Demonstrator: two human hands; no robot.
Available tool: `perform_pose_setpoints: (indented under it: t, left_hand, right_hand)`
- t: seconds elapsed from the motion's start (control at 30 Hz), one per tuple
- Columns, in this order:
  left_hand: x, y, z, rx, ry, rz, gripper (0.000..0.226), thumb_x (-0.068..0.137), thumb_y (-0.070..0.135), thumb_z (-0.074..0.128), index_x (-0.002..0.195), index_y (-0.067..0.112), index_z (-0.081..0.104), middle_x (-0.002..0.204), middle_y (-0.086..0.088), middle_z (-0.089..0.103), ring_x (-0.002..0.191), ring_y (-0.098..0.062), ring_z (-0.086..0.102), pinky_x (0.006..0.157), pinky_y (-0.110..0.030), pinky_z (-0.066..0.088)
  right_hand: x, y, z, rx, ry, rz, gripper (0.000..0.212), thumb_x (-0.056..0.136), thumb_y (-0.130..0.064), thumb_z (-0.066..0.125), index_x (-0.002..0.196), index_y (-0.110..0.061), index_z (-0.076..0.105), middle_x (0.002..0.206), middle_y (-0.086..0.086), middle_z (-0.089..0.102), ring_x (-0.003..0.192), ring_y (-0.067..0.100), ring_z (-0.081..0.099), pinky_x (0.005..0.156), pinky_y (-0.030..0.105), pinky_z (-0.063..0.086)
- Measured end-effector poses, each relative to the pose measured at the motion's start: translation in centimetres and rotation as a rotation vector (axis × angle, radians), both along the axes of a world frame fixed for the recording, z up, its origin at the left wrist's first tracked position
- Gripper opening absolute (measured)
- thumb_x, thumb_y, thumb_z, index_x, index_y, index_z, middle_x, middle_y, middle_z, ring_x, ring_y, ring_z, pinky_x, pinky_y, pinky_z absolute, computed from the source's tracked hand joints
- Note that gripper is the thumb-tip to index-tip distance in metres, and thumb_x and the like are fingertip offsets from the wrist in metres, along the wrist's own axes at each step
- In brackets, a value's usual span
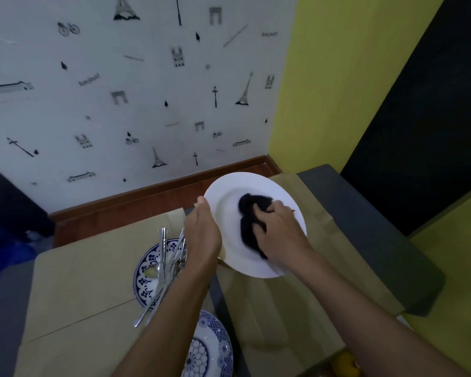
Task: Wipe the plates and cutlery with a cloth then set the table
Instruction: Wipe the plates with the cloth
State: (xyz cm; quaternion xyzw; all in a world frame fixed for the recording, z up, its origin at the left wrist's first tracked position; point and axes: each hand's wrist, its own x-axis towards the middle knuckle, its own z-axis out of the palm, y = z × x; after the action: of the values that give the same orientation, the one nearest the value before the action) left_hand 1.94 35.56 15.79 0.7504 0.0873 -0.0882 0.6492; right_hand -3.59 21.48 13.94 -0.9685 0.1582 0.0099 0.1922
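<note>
A plain white plate (237, 186) is held tilted above the table. My left hand (203, 232) grips its left rim, thumb on top. My right hand (276, 229) holds a bunched dark cloth (249, 213) and presses it against the plate's inner face. Below left, a blue-patterned plate (144, 281) lies on the table with several pieces of steel cutlery (165, 268) piled across it. A second blue-and-white plate (210, 346) sits near the front edge, partly hidden by my left forearm.
The grey table (365, 213) is covered with brown paper sheets (79, 289). A patterned white wall stands behind, a yellow wall to the right. A yellow object (344, 363) shows at the bottom right. Blue items lie on the floor at far left.
</note>
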Motion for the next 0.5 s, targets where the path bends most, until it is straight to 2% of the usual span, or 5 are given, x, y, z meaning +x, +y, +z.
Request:
perform_pose_setpoints:
  t: [0.07, 0.2, 0.33, 0.4, 0.5]
  left_hand:
    - [-0.2, -0.2, -0.3, 0.015, -0.005, -0.009, 0.052, 0.107, 0.044, 0.03, 0.084, 0.01, 0.061, 0.082, -0.005, 0.064, 0.074, -0.017, 0.059, 0.062, -0.031, 0.042]
    - [-0.5, -0.6, -0.2, 0.035, -0.013, -0.055, 0.058, 0.106, 0.047, 0.028, 0.091, 0.003, 0.063, 0.09, -0.016, 0.066, 0.085, -0.027, 0.064, 0.077, -0.041, 0.05]
    - [-0.5, -0.6, -0.1, 0.064, -0.065, -0.074, 0.063, 0.106, 0.047, 0.027, 0.096, -0.006, 0.06, 0.093, -0.023, 0.067, 0.091, -0.038, 0.064, 0.082, -0.052, 0.052]
    - [-0.9, -0.8, -0.1, 0.074, -0.087, -0.091, 0.063, 0.107, 0.045, 0.027, 0.091, -0.006, 0.06, 0.089, -0.023, 0.066, 0.081, -0.033, 0.062, 0.073, -0.047, 0.051]
    - [-1.2, -0.8, 0.1, 0.074, -0.107, -0.09, 0.065, 0.107, 0.045, 0.028, 0.089, -0.01, 0.057, 0.083, -0.026, 0.062, 0.071, -0.023, 0.055, 0.066, -0.037, 0.041]
  right_hand:
    - [-0.6, 0.6, -0.6, 0.106, -0.042, 0.102, 0.051, 0.105, -0.031, 0.049, 0.156, -0.03, 0.043, 0.129, 0.004, 0.042, 0.121, 0.024, 0.04, 0.102, 0.037, 0.044]
    - [0.1, -0.1, -0.8, 0.061, -0.125, -0.074, 0.047, 0.106, -0.029, 0.045, 0.152, -0.029, 0.047, 0.128, 0.007, 0.044, 0.119, 0.028, 0.041, 0.096, 0.038, 0.046]
    - [-0.3, 0.8, -0.3, 0.186, -0.115, 0.15, 0.054, 0.103, -0.029, 0.05, 0.155, -0.033, 0.042, 0.128, 0.005, 0.042, 0.116, 0.023, 0.04, 0.1, 0.035, 0.042]
    - [-0.2, 0.9, -0.4, 0.116, -0.117, 0.172, 0.057, 0.101, -0.035, 0.047, 0.157, -0.033, 0.038, 0.129, 0.006, 0.043, 0.114, 0.023, 0.04, 0.1, 0.036, 0.042]
    - [0.5, 0.4, -0.1, -0.132, -0.068, -0.042, 0.054, 0.102, -0.038, 0.039, 0.153, -0.02, 0.039, 0.131, 0.013, 0.046, 0.112, 0.028, 0.045, 0.096, 0.04, 0.04]
